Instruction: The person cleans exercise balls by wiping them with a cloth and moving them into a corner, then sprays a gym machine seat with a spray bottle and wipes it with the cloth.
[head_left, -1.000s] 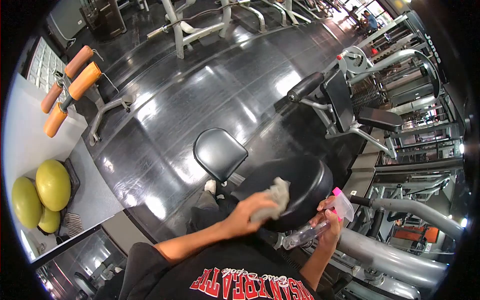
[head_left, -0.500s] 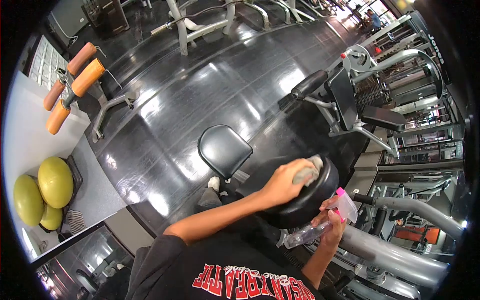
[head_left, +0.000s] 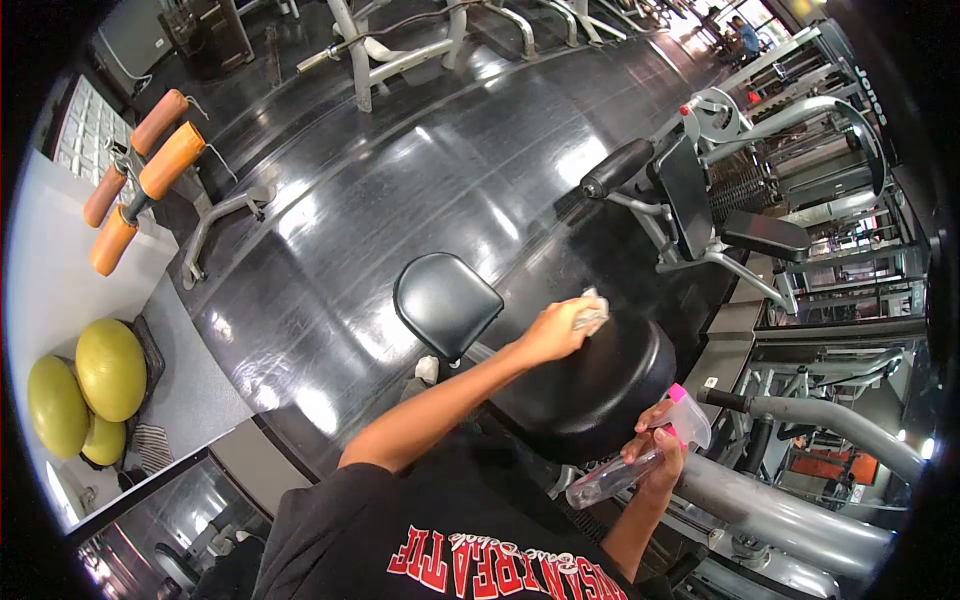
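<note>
My left hand [head_left: 556, 332] is closed around a crumpled light grey cloth [head_left: 592, 312] at the far edge of a black padded cushion [head_left: 610, 385]. Whether the cloth touches the padding here is hard to tell. In my right hand [head_left: 660, 450] is a clear spray bottle [head_left: 620, 474] with a pink and white spray head, held tilted beside the cushion's right side. My fingers wrap its neck, near the trigger. Beyond the cushion, to the left, is a separate black seat pad [head_left: 447, 300].
Grey machine tubing [head_left: 790, 510] runs close on my right. A padded exercise machine [head_left: 690, 200] stands farther off at right. Orange foam rollers [head_left: 172, 160] stick out at left, above yellow-green exercise balls [head_left: 110, 370]. A person [head_left: 746, 38] is far back on the right.
My left hand has moved the cloth left and away from me, from the cushion's right part to its far edge. My right hand with the spray bottle has barely shifted.
</note>
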